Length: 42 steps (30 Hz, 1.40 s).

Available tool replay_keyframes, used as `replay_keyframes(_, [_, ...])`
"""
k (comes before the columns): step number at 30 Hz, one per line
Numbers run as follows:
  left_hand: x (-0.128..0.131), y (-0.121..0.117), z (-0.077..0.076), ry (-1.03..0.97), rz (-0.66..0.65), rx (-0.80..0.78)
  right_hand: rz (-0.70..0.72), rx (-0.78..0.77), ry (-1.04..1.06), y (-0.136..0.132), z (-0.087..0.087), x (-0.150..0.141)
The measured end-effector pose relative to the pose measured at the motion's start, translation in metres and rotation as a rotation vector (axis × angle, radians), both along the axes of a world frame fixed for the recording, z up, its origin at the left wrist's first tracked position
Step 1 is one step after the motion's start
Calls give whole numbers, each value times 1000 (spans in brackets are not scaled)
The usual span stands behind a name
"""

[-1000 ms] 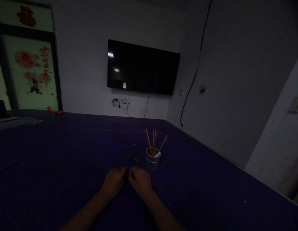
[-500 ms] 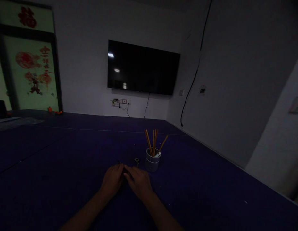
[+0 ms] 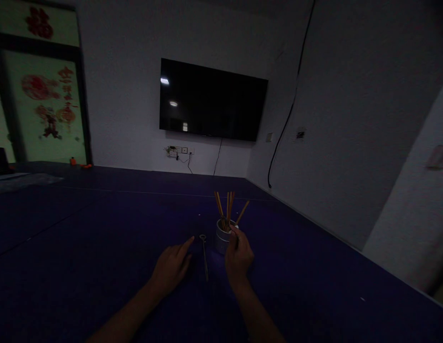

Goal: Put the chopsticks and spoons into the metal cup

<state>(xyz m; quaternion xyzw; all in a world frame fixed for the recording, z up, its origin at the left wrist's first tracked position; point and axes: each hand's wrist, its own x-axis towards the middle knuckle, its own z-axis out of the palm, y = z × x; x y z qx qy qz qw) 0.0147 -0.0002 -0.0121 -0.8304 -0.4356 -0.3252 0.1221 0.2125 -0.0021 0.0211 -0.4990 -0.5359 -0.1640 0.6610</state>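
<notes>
A small grey cup [image 3: 221,240] stands on the dark blue table [image 3: 100,238] and holds several wooden sticks [image 3: 226,209] and a white piece at its rim. My right hand [image 3: 238,257] is raised beside the cup, fingers curled at its rim; what they pinch is too dark to make out. A thin metal tool with a ring end [image 3: 204,255] lies flat between my hands. My left hand [image 3: 171,267] rests on the table left of the tool, forefinger stretched toward its ring end, holding nothing.
A black screen [image 3: 212,102] hangs on the far wall above a socket strip [image 3: 178,151] with cables. A window with red paper cut-outs [image 3: 50,105] is at the left. A white wall runs along the table's right edge. Papers [image 3: 25,180] lie far left.
My hands, close together a second ago, have parted. The right hand rose to the cup's rim, and the metal tool now lies uncovered between them.
</notes>
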Motion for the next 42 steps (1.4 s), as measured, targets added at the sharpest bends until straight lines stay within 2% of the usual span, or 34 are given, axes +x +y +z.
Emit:
replay_keyframes(4, [1, -1, 1, 26, 18, -45, -33, -150, 188, 1, 8, 9])
replay_keyframes(8, [2, -1, 1, 34, 30, -87, 55, -284, 285, 4, 10, 12])
replay_keyframes(12, [2, -2, 1, 28, 29, -106, 119, -318, 365, 10, 6, 16])
replay_keyframes(18, [3, -3, 2, 69, 56, -150, 161, -287, 418, 18, 0, 22])
replay_keyframes(20, [3, -3, 3, 74, 58, -146, 132, -318, 376, 17, 2, 23])
replay_keyframes(24, [3, -1, 2, 68, 34, -142, -71, -503, 145, 12, 8, 23])
replay_keyframes(27, [3, -1, 2, 65, 30, -151, -172, -596, -19, 10, 11, 21])
replay_keyframes(37, [2, -3, 4, 77, 36, -185, -296, -746, -124, 9, 18, 24])
replay_keyframes(42, [2, -2, 4, 77, 42, -193, -301, -842, -338, 9, 20, 17])
